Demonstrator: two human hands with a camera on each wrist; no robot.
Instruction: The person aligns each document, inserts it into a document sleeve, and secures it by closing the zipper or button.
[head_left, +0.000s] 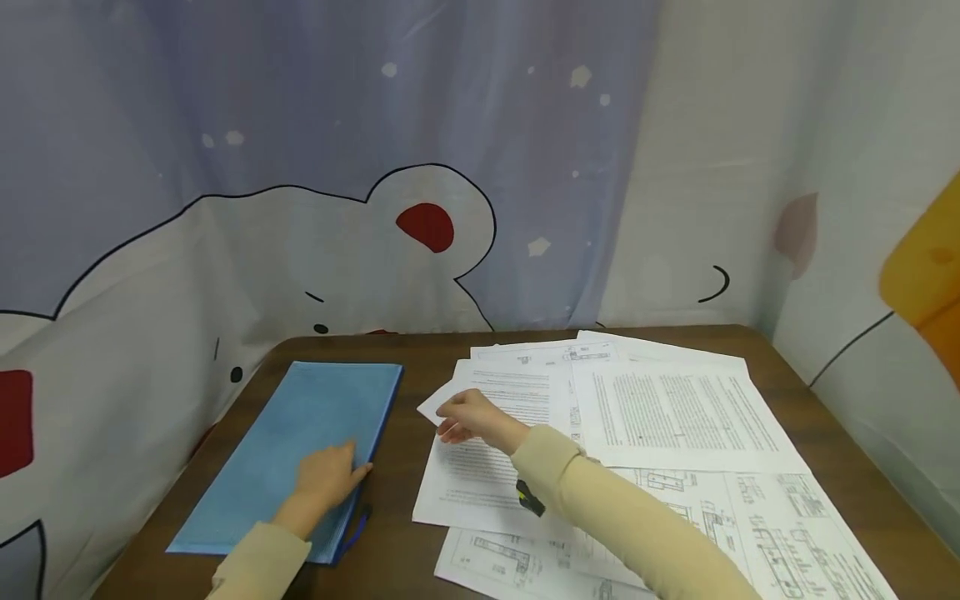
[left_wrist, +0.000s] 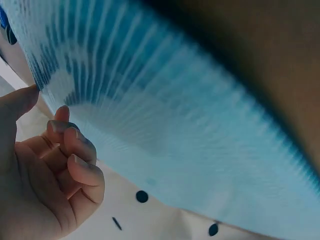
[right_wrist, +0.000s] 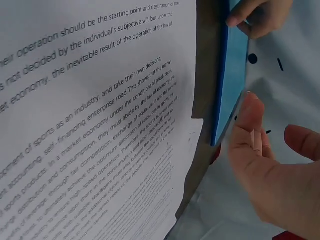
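printed sheet (right_wrist: pixel 95 125): "take their own decisions", "under the conditions of production".

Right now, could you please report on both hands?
Left hand resting on blue folder. Right hand pinching a printed sheet. Loose papers overlap alongside.

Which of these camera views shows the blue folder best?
The head view: the whole blue folder lies flat on the table, with the left hand resting on it. The left wrist view shows only a blurred blue stretch; the right wrist view only its thin edge.
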